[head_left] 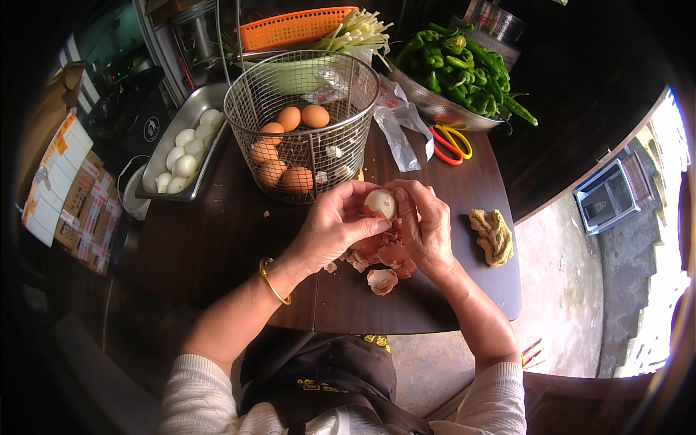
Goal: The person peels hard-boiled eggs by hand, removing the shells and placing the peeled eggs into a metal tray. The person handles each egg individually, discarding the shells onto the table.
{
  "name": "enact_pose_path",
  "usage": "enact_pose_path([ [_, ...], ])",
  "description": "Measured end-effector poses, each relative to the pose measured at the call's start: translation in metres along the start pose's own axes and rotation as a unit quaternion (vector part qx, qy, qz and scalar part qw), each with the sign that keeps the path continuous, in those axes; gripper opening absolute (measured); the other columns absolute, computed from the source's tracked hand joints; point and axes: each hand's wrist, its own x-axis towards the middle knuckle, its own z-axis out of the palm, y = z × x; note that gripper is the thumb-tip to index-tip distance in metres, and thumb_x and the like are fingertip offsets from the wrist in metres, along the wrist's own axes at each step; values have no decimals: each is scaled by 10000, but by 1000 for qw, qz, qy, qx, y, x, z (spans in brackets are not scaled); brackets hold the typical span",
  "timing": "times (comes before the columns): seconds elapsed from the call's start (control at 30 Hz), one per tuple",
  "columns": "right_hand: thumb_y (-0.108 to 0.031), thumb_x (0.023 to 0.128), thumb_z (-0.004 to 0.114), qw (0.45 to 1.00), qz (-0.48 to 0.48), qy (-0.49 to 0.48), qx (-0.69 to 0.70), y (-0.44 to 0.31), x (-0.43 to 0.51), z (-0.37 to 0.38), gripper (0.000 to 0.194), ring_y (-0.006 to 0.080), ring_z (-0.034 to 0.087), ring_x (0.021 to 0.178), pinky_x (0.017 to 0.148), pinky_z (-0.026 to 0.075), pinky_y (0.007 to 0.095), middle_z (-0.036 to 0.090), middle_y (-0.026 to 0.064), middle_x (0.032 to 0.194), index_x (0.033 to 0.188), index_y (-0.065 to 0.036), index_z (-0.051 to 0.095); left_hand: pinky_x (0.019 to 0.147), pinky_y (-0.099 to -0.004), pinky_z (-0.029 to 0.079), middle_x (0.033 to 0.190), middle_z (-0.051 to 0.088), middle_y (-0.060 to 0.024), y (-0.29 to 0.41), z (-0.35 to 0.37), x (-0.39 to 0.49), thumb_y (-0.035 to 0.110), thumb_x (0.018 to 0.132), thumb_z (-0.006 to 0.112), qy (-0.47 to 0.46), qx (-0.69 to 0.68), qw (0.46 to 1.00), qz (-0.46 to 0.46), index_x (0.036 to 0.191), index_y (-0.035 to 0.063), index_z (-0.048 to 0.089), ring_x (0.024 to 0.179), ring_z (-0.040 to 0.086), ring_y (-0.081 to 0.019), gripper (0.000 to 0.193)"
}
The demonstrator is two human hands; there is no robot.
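Observation:
A partly peeled boiled egg [382,202] is held by my left hand [341,223], its white top bare and brown shell still around its lower part. The fingertips of my right hand [421,220] touch the egg's right side at the shell's edge. Below both hands lies a pile of broken brown eggshell [380,255] on the dark wooden table [217,261]. Just beyond them stands a wire mesh basket [340,128] with several unpeeled brown eggs [297,180] and bits of shell inside. Several peeled eggs [185,165] rest in a steel tray [149,175] to the left.
At the back right, a steel colander [435,103] holds green peppers [462,65]. Scissors [450,144] with red and yellow handles lie before it, beside a plastic bag [399,128]. A crumpled yellowish cloth [492,237] sits near the right edge. An orange basket [293,27] stands behind.

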Motion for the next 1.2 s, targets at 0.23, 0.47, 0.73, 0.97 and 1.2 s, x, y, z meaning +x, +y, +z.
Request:
enact_pose_path([
  [0.23, -25, 1036, 514, 986, 111, 23, 121, 3, -4, 5, 104, 106, 593, 774, 693, 502, 270, 668, 76, 849, 1030, 7, 613, 958, -295, 553, 1158, 666, -80, 0, -2, 0, 10, 903, 725, -19, -1, 1000, 0, 1289, -9, 559, 1064, 658, -142, 420],
  [0.47, -82, 1034, 548, 981, 126, 43, 140, 21, -5, 4, 112, 119, 595, 780, 731, 515, 280, 652, 58, 854, 1080, -1, 610, 980, -294, 536, 1147, 651, -53, 6, 0, 2, 0, 893, 736, -9, -52, 999, 12, 1253, 10, 558, 1068, 637, -126, 402],
  [0.73, -197, 1014, 626, 976, 145, -21, 160, -4, -4, 7, 223, 224, 642, 774, 746, 534, 350, 685, 137, 893, 1139, -12, 624, 939, -272, 551, 1103, 642, -39, -2, -1, 3, -40, 837, 778, 40, 10, 996, 75, 1182, 47, 559, 1033, 632, -107, 418],
  [0.97, -41, 964, 613, 998, 37, 4, 58, 5, -6, 8, 155, 300, 654, 779, 745, 538, 370, 681, 169, 882, 1116, -14, 623, 921, -271, 559, 1093, 647, -41, -9, 0, 4, -52, 816, 795, 38, 41, 994, 92, 1186, 39, 559, 1028, 635, -104, 448],
  [1.2, -92, 980, 603, 981, 148, -13, 122, 2, -4, 4, 164, 263, 679, 786, 758, 545, 378, 695, 148, 885, 1125, -15, 612, 922, -276, 562, 1113, 646, -50, 1, 4, 1, -59, 817, 786, 49, 4, 997, 54, 1214, 34, 563, 1031, 641, -117, 465],
])
